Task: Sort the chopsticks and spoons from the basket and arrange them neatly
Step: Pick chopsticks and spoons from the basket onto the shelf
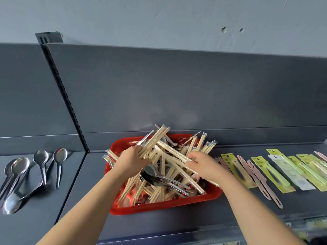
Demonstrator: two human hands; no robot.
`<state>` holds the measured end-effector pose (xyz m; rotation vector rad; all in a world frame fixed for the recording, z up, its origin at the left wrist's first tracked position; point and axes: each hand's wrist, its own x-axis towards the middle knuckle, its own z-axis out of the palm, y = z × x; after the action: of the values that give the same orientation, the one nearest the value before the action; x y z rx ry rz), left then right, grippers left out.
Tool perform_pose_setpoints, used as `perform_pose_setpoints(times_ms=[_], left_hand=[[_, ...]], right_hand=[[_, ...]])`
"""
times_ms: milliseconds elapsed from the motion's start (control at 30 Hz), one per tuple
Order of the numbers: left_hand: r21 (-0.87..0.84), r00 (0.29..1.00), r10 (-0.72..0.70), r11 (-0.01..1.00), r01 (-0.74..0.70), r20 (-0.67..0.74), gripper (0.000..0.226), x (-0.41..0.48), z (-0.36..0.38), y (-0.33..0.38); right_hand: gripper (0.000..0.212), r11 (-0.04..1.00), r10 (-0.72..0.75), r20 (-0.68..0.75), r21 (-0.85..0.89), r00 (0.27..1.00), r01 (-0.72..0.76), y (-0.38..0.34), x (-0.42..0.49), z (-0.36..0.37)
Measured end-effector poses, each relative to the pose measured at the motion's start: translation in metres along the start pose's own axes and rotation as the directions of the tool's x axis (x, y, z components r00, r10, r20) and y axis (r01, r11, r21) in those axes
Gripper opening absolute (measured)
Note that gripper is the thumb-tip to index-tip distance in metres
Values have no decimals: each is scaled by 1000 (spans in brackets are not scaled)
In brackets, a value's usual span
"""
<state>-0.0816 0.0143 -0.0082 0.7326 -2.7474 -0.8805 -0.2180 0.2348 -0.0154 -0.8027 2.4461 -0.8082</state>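
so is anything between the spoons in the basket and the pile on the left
Nothing visible on the shelf between the basket and the left spoons. Inside the basket, though, chopsticks lie tangled around the spoons there, and the left hand and right hand grip chopsticks.

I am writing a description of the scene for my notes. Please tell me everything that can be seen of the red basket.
The red basket is a shallow rectangular tray, seemingly glossy plastic, with rounded corners. It sits flat on the dark grey shelf near the back panel. A tangled heap of wrapped chopsticks and metal spoons fills it, some overhanging the rim. The left hand and right hand reach in, gripping chopsticks.
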Motion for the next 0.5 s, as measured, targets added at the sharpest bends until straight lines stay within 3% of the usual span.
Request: perform_pose_setpoints(times_ms=[67, 200, 300, 400, 500], left_hand=[[-9, 1000, -7, 1000, 7, -4, 24, -1, 1, 1], [-31, 1000, -1, 1000, 1, 13, 30, -1, 5, 6], [-61, 1000, 2, 998, 0, 31, 18, 1, 9, 13], [-162, 998, -13, 986, 22, 55, 11, 3, 16, 23], [-114, 998, 9, 993, -2, 59, 10, 8, 27, 36]], right_hand=[[20, 999, 6, -7, 31, 1000, -5, 1, -3, -2], [45, 999, 28, 5, 32, 1000, -28, 2, -11, -8], [7, 998, 37, -44, -53, 998, -39, 3, -12, -12], [20, 996, 71, -91, -46, 993, -76, 3, -13, -15], [20, 993, 112, -93, 38, 989, -109, 4, -15, -18]])
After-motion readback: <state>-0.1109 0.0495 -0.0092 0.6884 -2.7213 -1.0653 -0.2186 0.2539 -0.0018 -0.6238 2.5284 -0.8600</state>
